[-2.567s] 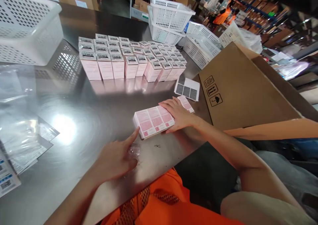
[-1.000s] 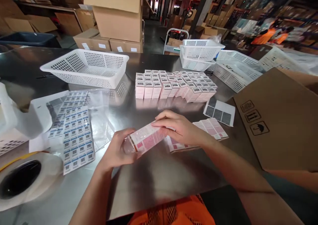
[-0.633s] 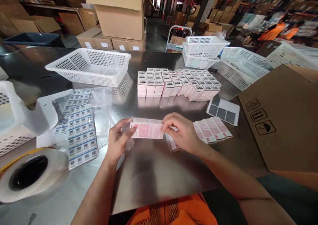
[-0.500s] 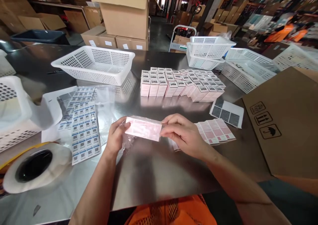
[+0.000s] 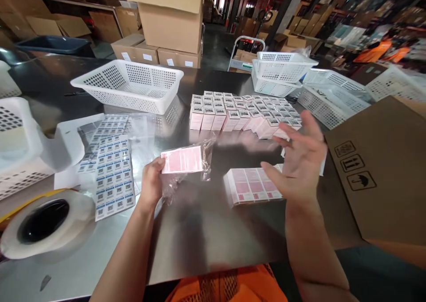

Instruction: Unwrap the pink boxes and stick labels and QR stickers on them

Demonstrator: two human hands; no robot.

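Note:
A pink-and-white box (image 5: 181, 160) in clear plastic film is gripped at its left end by my left hand (image 5: 153, 180). Loose film (image 5: 207, 157) sticks out past its right end, and more crumpled film hangs below. My right hand (image 5: 297, 160) is raised at the right, slightly blurred, fingers spread and holding nothing. Beneath and left of it lies a row of pink-and-white boxes (image 5: 251, 186), partly hidden by the hand. Behind, a block of upright pink boxes (image 5: 229, 113) with barcode labels on top stands on the metal table (image 5: 206, 248).
Sheets of QR-code stickers (image 5: 115, 177) and a large tape roll (image 5: 46, 226) lie at left. A white basket (image 5: 129, 97) stands at the back, with stacked baskets (image 5: 279, 77) at back right. A cardboard carton (image 5: 382, 173) borders the right side.
My right hand has let go of the wrapped box's right end and moved right and up, opening. My left hand keeps the box, and film now extends from its right end.

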